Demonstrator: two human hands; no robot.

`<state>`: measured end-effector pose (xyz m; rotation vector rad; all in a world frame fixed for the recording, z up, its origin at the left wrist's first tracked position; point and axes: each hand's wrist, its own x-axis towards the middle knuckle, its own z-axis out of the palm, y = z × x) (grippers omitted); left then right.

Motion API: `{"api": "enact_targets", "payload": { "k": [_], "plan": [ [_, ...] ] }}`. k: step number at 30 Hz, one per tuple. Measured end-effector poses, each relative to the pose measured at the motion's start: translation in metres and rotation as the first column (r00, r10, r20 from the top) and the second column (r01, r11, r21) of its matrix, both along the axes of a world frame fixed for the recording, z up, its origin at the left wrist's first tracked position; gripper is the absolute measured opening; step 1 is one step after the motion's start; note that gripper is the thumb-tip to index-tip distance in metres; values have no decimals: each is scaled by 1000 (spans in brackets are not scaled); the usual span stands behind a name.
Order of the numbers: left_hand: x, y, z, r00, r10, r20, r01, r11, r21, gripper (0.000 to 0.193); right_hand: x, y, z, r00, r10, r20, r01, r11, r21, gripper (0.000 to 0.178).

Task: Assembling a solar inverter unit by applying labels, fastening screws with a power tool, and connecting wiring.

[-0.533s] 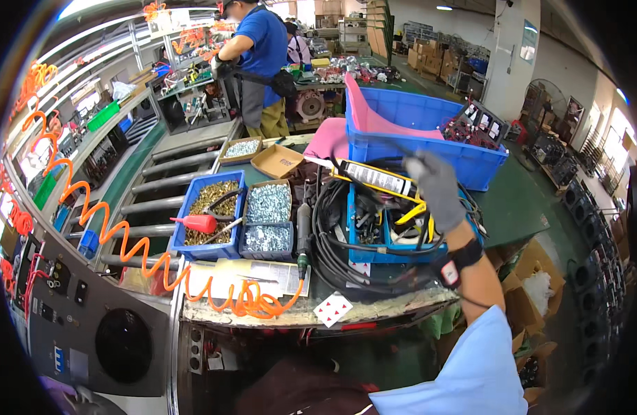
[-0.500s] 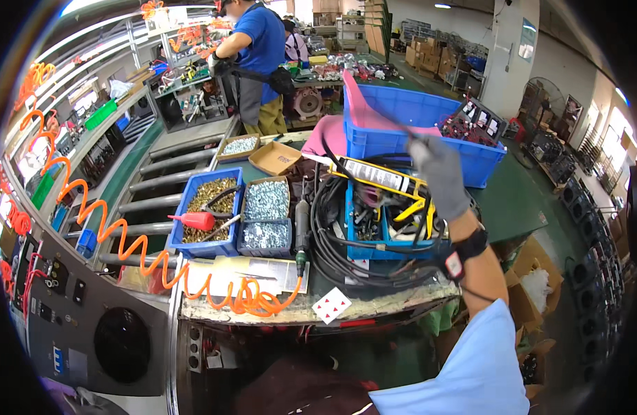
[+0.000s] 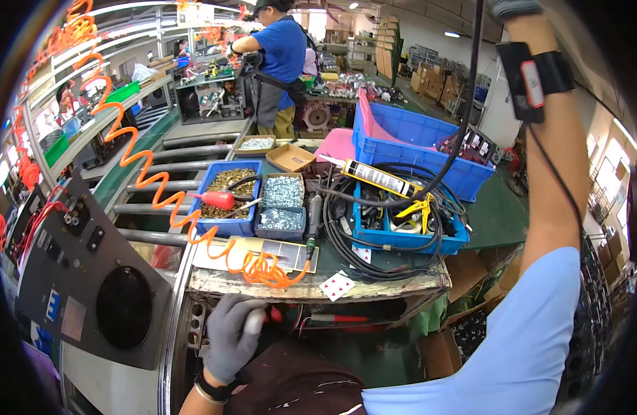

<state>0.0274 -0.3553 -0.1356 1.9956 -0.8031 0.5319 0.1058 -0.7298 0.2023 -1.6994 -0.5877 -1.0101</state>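
My right hand (image 3: 515,8), in a grey glove, is raised high at the upper right, partly cut off by the picture's edge. From beside it a black cable (image 3: 473,76) hangs down to a coil (image 3: 332,238) of the same cable on the bench. The coil lies around a blue tray (image 3: 408,238) holding a yellow caulking gun (image 3: 381,177) and yellow-handled pliers (image 3: 419,209). Low in front of the bench edge, my gloved left hand (image 3: 232,337) has loosely bent fingers, with nothing visible in it.
Screw bins (image 3: 282,190) and a blue bin (image 3: 253,225) with a red-handled tool stand left of a power screwdriver (image 3: 314,221) on an orange coiled hose. A large blue crate (image 3: 429,149) stands behind. Rollers (image 3: 166,185) and a dark panel (image 3: 97,283) lie left. A person (image 3: 280,55) stands beyond.
My right hand has risen from above the tray to the top edge, drawing a length of cable upward. My left hand has come into view at the lower left.
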Motion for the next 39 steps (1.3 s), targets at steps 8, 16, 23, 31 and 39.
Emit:
{"api": "enact_targets", "payload": {
  "k": [8,16,23,31,39],
  "plan": [
    [-6,2,-23,663,-561,-497,172,760,-627,85,-89,61,48,987,156,-23,-157,985,-64,22],
    [-31,81,-48,775,-591,-222,-165,150,-975,48,-139,178,4,926,371,-72,-377,916,-137,27],
    [-147,158,-144,578,601,-552,-782,214,-585,27,-118,288,-148,711,531,-461,-574,817,57,18],
    [-167,142,-29,848,-425,-317,-422,-178,-889,80,-78,241,-340,73,607,-791,-909,366,197,21],
    [-145,211,-76,932,-361,-14,-232,-569,-789,18,-39,194,-449,49,583,-811,-847,454,276,30]
  ]
}}
